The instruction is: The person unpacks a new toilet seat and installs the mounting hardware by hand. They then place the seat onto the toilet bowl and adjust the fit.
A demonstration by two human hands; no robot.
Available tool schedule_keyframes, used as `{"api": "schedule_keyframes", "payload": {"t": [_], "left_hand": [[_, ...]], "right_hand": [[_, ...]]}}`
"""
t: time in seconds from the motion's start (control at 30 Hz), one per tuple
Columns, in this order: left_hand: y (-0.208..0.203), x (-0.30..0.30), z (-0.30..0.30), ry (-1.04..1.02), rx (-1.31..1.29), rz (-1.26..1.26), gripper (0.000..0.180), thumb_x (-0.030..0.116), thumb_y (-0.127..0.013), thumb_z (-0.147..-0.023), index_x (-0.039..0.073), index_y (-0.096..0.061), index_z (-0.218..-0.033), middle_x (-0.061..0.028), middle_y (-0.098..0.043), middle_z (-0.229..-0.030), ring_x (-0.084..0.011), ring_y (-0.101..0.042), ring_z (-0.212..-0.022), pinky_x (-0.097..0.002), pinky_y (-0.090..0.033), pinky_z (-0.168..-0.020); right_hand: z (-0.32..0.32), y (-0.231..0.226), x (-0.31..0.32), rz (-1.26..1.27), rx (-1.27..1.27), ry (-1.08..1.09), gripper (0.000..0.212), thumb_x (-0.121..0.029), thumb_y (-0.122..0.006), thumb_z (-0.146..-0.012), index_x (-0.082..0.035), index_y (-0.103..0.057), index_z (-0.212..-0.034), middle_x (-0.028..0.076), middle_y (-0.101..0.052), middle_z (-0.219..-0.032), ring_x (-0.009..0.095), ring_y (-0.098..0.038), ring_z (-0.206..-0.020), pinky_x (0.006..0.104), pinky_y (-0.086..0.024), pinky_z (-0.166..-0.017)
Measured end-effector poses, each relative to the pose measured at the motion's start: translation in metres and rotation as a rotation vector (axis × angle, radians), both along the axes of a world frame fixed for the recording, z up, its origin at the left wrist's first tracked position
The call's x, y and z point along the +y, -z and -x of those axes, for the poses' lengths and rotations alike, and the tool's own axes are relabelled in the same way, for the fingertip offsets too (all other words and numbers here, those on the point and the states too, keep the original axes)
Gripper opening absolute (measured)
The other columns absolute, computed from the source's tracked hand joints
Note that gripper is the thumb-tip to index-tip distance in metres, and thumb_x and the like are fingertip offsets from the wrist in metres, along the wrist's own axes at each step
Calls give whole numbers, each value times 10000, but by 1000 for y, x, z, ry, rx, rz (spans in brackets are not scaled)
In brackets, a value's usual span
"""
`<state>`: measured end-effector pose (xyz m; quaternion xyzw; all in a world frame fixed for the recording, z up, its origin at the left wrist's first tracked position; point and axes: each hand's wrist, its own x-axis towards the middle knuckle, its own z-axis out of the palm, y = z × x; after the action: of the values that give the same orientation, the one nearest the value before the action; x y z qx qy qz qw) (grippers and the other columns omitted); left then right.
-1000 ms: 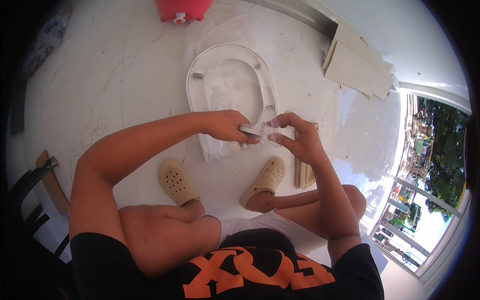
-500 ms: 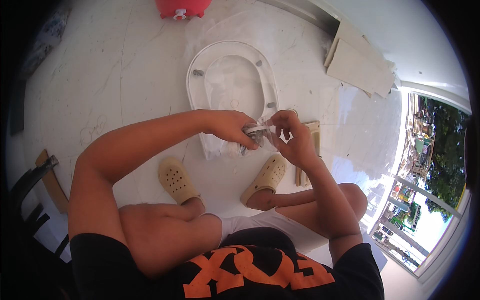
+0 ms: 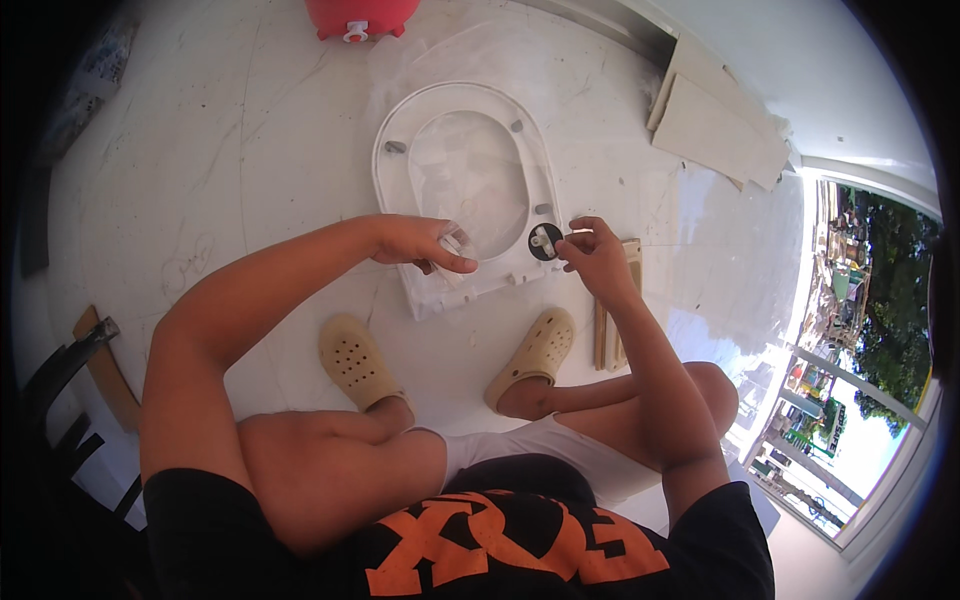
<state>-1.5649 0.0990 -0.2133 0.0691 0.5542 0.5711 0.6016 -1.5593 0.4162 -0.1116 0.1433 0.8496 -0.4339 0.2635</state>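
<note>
A white toilet seat (image 3: 387, 188) with grey bumpers lies on the floor in front of me. Above its near right side, my right hand (image 3: 597, 262) pinches a round black disc with a white fitting (image 3: 543, 241) on it, probably a seat hinge part, by its right edge. My left hand (image 3: 415, 243) is over the seat's near left part, closed on a crumpled clear plastic bag (image 3: 458, 240). Whatever is inside the bag is hard to make out. The two hands are apart.
Clear plastic sheeting (image 3: 400, 75) spreads under and beyond the seat. A red container (image 3: 362, 15) with a white spout stands at the far edge. Beige boards (image 3: 715, 125) lean at far right. A wooden frame piece (image 3: 630, 300) lies by my right forearm; a black chair (image 3: 65, 370) stands left.
My hands have moved apart, the left one going left with the plastic bag. The black disc with the white fitting is now out in my right hand.
</note>
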Motion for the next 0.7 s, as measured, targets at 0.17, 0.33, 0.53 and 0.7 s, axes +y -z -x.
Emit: {"api": "schedule_keyframes", "payload": {"t": [0.17,0.33,0.53,0.7], "left_hand": [[-5,-1,2,84,22,-144,1169,486,-942,-761,-66,-318,-1581,-228,-506,-1472,-299,-505,-1373,-381,-400,-1153],[-12,4,-1,200,45,-198,1123,455,-968,-727,-61,-386,-1537,-210,-558,-1435,-295,-532,-1361,-382,-406,-1156],[-30,13,-4,326,198,-161,979,417,-970,-729,-28,-482,-1451,-160,-641,-1310,-269,-614,-1243,-383,-478,-1077],[-43,16,-3,250,235,-151,908,464,-915,-798,-22,-493,-1439,-135,-655,-1232,-245,-635,-1159,-372,-507,-1011]], "right_hand": [[11,-6,-2,85,104,10,423,-120,-733,-966,51,-553,-1308,115,-730,-1025,148,-703,-887,296,-593,-778],[11,-23,-16,151,160,-3,411,-108,-720,-982,35,-560,-1333,101,-735,-1063,151,-707,-931,294,-581,-840],[1,-33,-34,282,41,-201,458,-17,-650,-973,-4,-511,-1410,85,-738,-1146,168,-713,-1046,315,-548,-929],[6,-43,-31,311,-117,-208,496,12,-610,-957,-24,-493,-1437,90,-751,-1147,160,-723,-1000,306,-545,-886]]}}
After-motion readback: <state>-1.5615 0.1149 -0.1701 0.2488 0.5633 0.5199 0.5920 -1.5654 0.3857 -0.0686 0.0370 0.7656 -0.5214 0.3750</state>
